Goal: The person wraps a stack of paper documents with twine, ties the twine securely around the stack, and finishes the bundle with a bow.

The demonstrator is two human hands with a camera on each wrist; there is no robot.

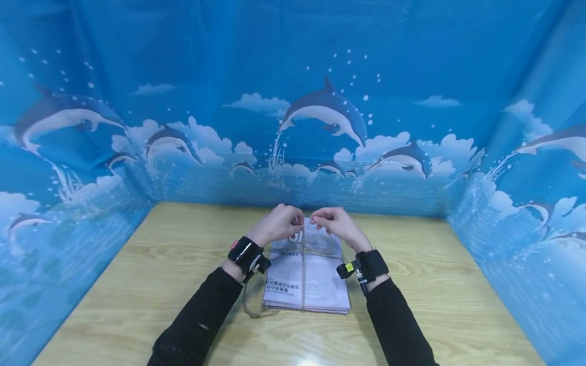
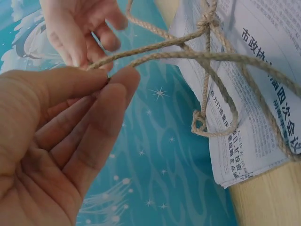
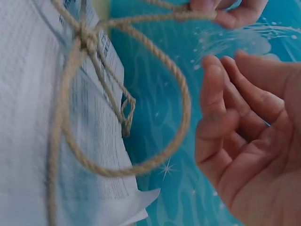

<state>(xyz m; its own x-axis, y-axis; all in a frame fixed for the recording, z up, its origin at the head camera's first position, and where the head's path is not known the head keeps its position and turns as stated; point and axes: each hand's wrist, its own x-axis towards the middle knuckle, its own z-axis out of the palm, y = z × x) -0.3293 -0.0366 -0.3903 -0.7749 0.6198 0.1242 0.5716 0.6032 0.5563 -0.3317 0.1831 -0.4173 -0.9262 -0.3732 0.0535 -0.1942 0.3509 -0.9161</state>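
Observation:
A flat stack of folded newspapers (image 1: 325, 284) lies on the table, bound crosswise by twine (image 1: 303, 290). In the left wrist view, the left hand (image 2: 61, 136) pinches a length of twine (image 2: 150, 47) between thumb and forefinger, above the stack's far end. The right hand (image 3: 254, 127) is close by with bent fingers; in its wrist view a gap separates thumb and fingertips, and no twine shows between them. A knot (image 3: 87, 40) sits on top of the newspapers, and a wide loop of twine (image 3: 187, 103) hangs out from it.
A wooden table (image 1: 183, 284) carries the stack. Blue sheeting with dolphins (image 1: 320, 109) stands behind and along both sides. A loose tail of twine (image 1: 254, 314) curls on the table at the stack's near left corner. Each wrist wears a black strap with a camera.

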